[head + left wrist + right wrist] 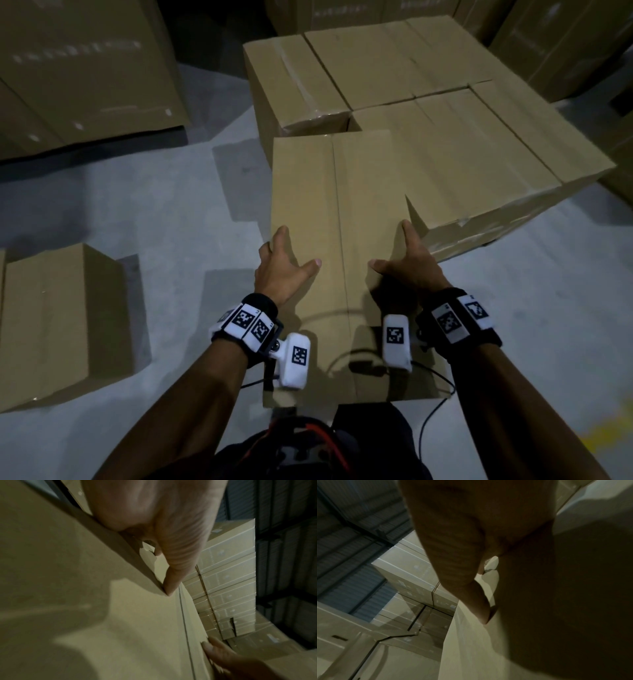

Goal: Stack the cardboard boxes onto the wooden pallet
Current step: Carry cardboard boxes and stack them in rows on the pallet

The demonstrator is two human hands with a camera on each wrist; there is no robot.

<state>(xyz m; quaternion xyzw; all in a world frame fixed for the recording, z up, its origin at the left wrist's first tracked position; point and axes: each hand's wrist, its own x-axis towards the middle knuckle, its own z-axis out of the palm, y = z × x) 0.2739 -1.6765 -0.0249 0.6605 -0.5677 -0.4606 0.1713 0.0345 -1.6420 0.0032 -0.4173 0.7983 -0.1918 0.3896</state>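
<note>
A long cardboard box (339, 246) was held between the left hand (279, 270) and the right hand (409, 263), each hand clasping one long side, thumbs laid flat on the top face and the other fingers (279, 234) wrapped over the edges. Its far end reached over the near edge of the stacked boxes (445, 137) just beyond it, so the step was judged to be a placement onto that stack, not yet finished.

One box was carried. The layer beyond showed about four box tops, the seams being hard to follow. No wooden pallet could be seen beneath it. One loose box (58, 318) was left on the floor (154, 205) well to the left of the carried box. Taller piles (82, 68) stood farther off, too dim to be counted.
</note>
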